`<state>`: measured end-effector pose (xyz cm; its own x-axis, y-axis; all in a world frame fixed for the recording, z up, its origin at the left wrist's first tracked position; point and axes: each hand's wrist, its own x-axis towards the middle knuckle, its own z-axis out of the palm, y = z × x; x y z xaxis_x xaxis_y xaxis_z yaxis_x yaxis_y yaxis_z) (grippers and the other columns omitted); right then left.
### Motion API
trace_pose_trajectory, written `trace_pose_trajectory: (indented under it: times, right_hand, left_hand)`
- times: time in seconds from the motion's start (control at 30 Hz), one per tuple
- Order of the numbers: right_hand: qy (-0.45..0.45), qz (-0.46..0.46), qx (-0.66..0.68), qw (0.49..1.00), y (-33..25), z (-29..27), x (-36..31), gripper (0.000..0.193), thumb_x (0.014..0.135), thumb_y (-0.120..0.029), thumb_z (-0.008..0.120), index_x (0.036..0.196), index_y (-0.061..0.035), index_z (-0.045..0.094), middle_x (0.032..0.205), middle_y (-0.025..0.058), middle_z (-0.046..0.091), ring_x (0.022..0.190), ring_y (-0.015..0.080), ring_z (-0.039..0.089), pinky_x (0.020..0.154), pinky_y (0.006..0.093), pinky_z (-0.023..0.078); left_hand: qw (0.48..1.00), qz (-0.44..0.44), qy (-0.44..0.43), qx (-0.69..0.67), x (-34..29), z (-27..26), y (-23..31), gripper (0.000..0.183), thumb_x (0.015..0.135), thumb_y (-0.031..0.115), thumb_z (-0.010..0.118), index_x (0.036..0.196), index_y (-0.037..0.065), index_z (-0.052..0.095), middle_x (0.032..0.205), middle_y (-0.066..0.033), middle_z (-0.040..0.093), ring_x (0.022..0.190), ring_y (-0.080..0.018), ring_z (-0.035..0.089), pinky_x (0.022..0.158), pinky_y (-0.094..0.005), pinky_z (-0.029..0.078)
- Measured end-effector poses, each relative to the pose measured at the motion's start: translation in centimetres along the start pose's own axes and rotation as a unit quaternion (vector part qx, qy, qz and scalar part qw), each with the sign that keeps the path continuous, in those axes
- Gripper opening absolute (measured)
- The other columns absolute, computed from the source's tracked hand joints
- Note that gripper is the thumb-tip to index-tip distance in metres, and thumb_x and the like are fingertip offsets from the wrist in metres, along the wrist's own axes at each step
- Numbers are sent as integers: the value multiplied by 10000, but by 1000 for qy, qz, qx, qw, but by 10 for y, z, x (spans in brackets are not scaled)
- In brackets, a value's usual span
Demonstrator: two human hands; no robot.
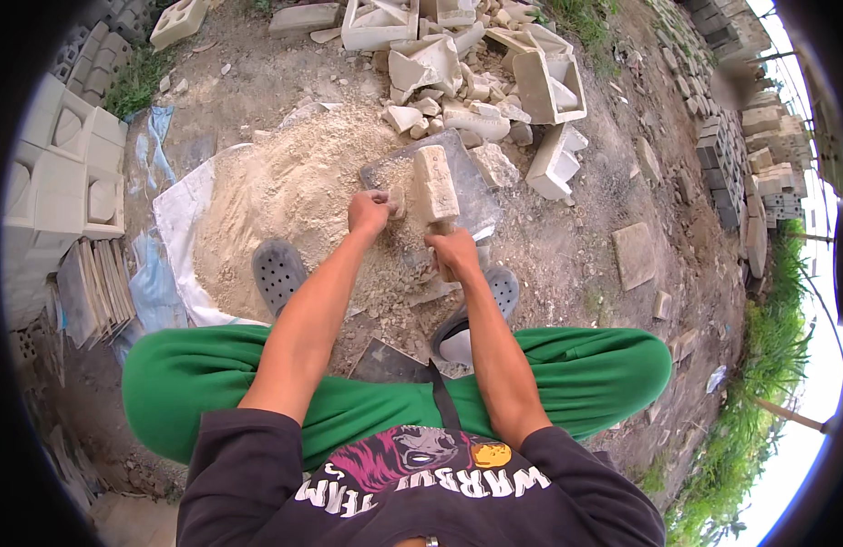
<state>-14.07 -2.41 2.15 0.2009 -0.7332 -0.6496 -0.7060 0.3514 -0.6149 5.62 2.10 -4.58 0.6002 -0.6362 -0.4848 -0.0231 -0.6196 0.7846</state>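
My right hand [454,252] is wrapped round the handle of a dusty mallet [434,184], whose long, pale block-shaped head points away from me. Just left of that head, my left hand [370,212] pinches a small pale chunk of broken block [397,202]. Beneath both lies a dark flat slab [476,193], scattered with crumbs and dust. A mound of pale crushed rubble [285,173] spreads to the left of my left hand, on a white sheet [186,205].
Broken pale blocks [426,68] are heaped beyond the slab. Stacked pale blocks [71,155] and thin boards [93,287] stand at the left. My feet in grey clogs [278,273] flank the work spot. A flat square tile [633,255] lies on the ground at the right.
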Motion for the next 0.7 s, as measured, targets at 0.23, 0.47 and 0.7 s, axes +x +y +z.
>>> trace_pose_trajectory:
  times: [0.23,0.47,0.7]
  right_hand:
    - [50,18,83,995,10,-30,-12,343,721,-276,748,727,63,695,610,133,671,525,223,680,543,351,544]
    - [41,-12,33,999,-15,-36,-35,328,732,-279,746,755,46,711,602,107,670,541,217,683,545,353,541]
    - [99,-160,18,982,-49,-34,-46,303,739,-266,743,878,2,735,725,173,706,653,285,714,643,399,550]
  left_hand:
    - [960,134,84,232,-44,27,29,449,768,267,774,1146,53,659,1130,-140,679,1091,-338,619,951,-423,508]
    - [918,316,-5,239,-34,8,9,467,796,260,764,1196,60,628,1195,-154,637,1144,-353,579,986,-445,484]
    - [911,337,-33,237,-40,0,13,315,847,195,751,1121,42,719,1182,-124,670,1101,-314,626,956,-397,507]
